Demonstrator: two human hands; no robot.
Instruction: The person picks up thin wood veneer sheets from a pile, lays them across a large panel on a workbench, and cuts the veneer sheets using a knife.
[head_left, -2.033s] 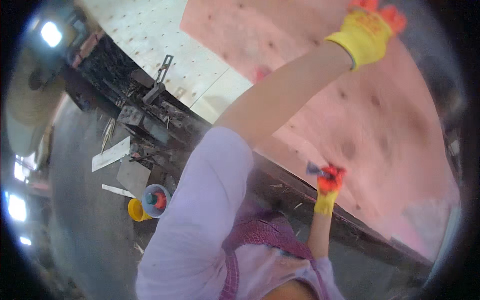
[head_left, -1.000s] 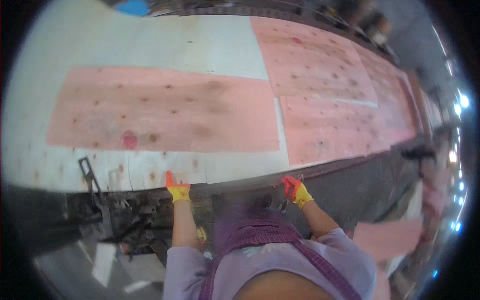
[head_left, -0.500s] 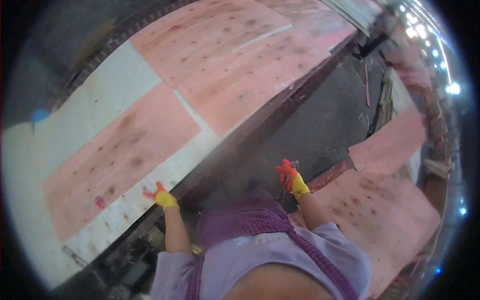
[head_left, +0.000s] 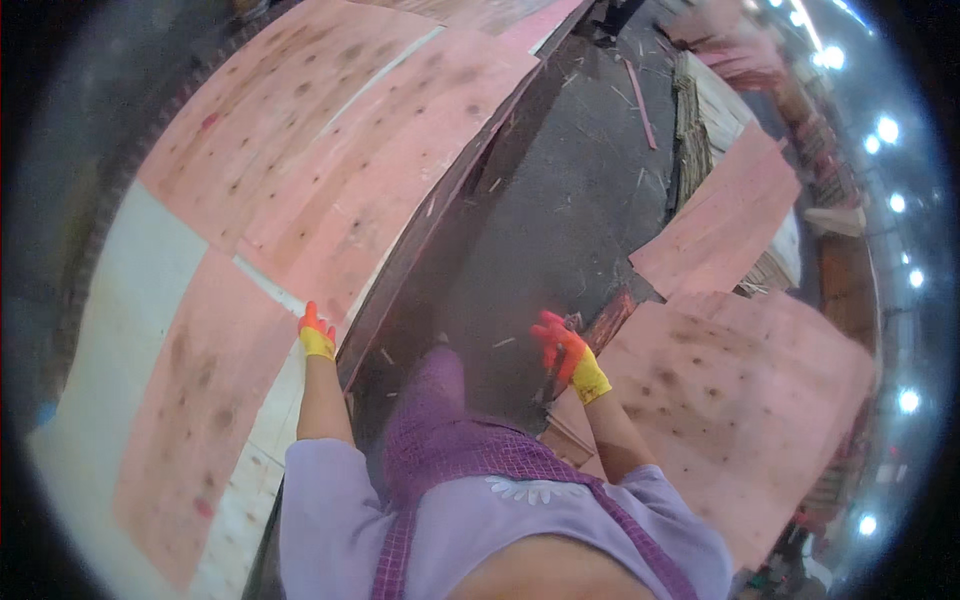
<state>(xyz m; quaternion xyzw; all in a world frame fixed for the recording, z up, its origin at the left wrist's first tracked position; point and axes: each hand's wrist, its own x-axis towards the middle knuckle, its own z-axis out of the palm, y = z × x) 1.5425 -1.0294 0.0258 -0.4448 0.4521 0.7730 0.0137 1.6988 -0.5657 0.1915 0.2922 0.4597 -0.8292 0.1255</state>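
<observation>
My left hand (head_left: pixel 317 330), in a red and yellow glove, is at the near edge of the table's layered veneer sheets, with pink sheets (head_left: pixel 199 367) over pale ones (head_left: pixel 146 263). Its fingers are apart, holding nothing. My right hand (head_left: pixel 567 355), gloved alike, is over the dark floor with its fingers around a dark hand tool (head_left: pixel 552 376) whose exact kind I cannot make out.
Pink sheets (head_left: pixel 713 414) lie on stacks at the right, with another pink sheet (head_left: pixel 716 216) on a pale stack farther up. Scraps and a pink strip (head_left: pixel 638 103) lie on the dark floor (head_left: pixel 520 240) between table and stacks. A dark object (head_left: pixel 610 25) stands at the far end.
My view has turned right along the table's edge, bringing the floor aisle and stacks into the middle. My left hand, raised over a pink sheet two seconds ago, is now lower, by the edge.
</observation>
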